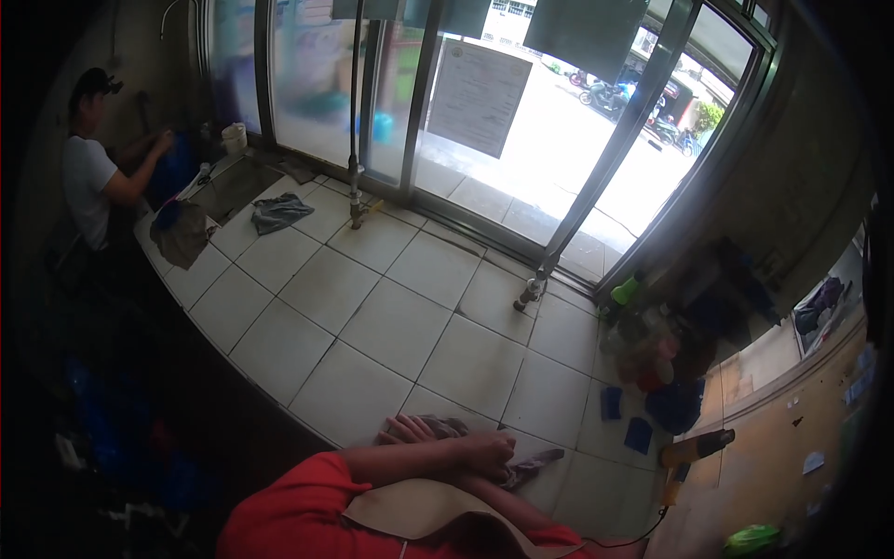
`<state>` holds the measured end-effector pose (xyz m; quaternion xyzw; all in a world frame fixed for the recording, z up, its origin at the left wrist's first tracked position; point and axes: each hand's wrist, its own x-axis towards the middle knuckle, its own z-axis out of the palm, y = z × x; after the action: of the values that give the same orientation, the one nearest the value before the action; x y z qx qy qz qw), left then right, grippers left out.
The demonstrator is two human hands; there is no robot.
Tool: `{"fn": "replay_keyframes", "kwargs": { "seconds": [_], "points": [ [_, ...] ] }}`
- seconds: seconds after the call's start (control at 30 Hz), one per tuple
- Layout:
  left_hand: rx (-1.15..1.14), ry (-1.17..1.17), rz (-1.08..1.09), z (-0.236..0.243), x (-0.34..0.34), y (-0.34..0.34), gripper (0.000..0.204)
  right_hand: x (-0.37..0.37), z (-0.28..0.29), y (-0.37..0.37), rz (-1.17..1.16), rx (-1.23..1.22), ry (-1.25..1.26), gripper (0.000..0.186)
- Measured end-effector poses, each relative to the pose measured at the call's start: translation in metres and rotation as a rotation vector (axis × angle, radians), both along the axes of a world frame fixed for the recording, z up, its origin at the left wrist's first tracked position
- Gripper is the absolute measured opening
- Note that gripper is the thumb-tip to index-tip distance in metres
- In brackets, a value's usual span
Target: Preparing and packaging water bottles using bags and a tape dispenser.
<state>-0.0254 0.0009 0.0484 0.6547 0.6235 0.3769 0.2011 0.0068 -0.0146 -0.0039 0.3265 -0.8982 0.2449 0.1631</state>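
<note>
My forearms cross at the near edge of the white tiled counter (386,321), the left one lying over the right. My left hand (489,451) is closed beside a crumpled greyish-brown rag (533,468) that comes out from under it, and appears to grip it. My right hand (406,429), reaching across to the left, has its fingers stretched out next to a bunched dark cloth (447,426). Whether both pieces are one rag is hidden by my arms.
At the far left a person (93,177) stands by a sink (233,189) with grey cloths (281,213) nearby. Pipes with valves (531,291) rise from the counter before glass windows. Right: blue sponges (638,435), bottles, containers, and an orange-and-black corded tool (697,447).
</note>
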Motion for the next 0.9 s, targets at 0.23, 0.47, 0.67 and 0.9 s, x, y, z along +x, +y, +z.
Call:
{"fn": "replay_keyframes", "kwargs": {
  "seconds": [0.23, 0.47, 0.67, 0.9],
  "points": [
    [-0.025, 0.119, -0.048, 0.008, -0.002, -0.001, 0.029, -0.001, 0.003, 0.000, -0.015, -0.040, 0.010, 0.054],
    [0.052, -0.040, -0.012, 0.002, -0.006, 0.004, 0.025, 0.001, 0.003, 0.002, -0.049, -0.031, 0.018, 0.051],
    [0.179, -0.062, -0.052, -0.005, -0.009, 0.009, 0.020, 0.001, -0.015, -0.006, -0.109, -0.033, 0.086, 0.048],
    [0.201, -0.076, 0.007, -0.008, -0.007, 0.008, 0.020, -0.001, -0.020, -0.008, -0.142, -0.057, 0.189, 0.048]
  ]
}}
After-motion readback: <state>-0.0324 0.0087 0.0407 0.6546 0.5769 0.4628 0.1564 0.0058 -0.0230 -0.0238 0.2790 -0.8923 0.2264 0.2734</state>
